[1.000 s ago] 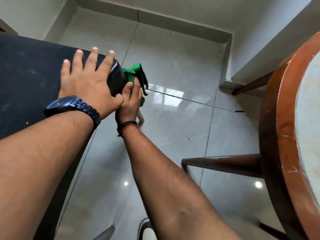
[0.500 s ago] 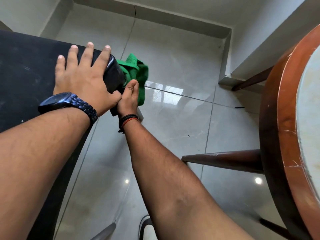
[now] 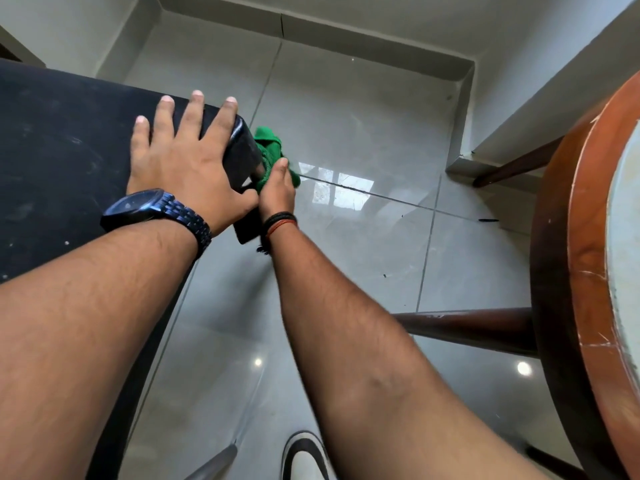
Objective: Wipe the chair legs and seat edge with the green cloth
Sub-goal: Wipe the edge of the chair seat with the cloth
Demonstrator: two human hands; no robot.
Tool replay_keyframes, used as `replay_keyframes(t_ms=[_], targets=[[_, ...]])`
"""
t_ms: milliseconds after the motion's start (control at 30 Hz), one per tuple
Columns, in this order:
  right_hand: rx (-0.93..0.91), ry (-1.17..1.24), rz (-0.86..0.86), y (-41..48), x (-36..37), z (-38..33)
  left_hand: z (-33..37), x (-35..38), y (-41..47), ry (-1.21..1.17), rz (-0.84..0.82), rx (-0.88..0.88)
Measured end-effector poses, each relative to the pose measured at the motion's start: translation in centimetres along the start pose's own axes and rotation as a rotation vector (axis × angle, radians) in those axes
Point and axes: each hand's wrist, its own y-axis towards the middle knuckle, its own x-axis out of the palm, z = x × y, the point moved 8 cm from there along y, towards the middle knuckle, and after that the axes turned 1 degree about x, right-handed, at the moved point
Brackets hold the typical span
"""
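Observation:
A black chair seat (image 3: 62,161) fills the left side, seen from above. My left hand (image 3: 183,161), with a dark blue watch on the wrist, lies flat with spread fingers on the seat's front right corner. My right hand (image 3: 277,192) reaches below that corner and is closed on the green cloth (image 3: 268,147), bunched against the chair leg just under the seat edge. The leg itself is mostly hidden by the seat corner, hand and cloth. A metal leg tip (image 3: 214,462) shows near the bottom.
Glossy grey floor tiles (image 3: 363,237) lie below. A round wooden table (image 3: 585,271) with dark legs (image 3: 478,327) stands at the right. A skirting step (image 3: 460,116) runs along the walls. My shoe (image 3: 304,459) is at the bottom.
My right hand with the green cloth has slid down along the chair leg, so less cloth shows beyond the seat corner. My left hand stays flat on the seat.

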Motion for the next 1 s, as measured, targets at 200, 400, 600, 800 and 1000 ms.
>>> replay_keyframes(t_ms=[200, 400, 600, 800, 1000], targets=[[-0.156, 0.1, 0.039, -1.9, 0.0, -0.7, 0.0, -0.1, -0.2, -0.005, 0.014, -0.01], [0.09, 0.006, 0.037, 0.1, -0.6, 0.4, 0.2, 0.0, -0.2, -0.014, -0.012, -0.003], [-0.162, 0.068, 0.091, -1.7, -0.1, -0.7, 0.0, -0.1, -0.2, 0.007, 0.017, -0.012], [-0.056, -0.282, 0.038, -0.2, -2.5, 0.3, 0.3, 0.0, -0.1, -0.003, 0.0, 0.005], [-0.533, -0.554, 0.183, -4.7, -5.4, -4.5, 0.1, -0.2, -0.2, -0.035, 0.033, -0.019]])
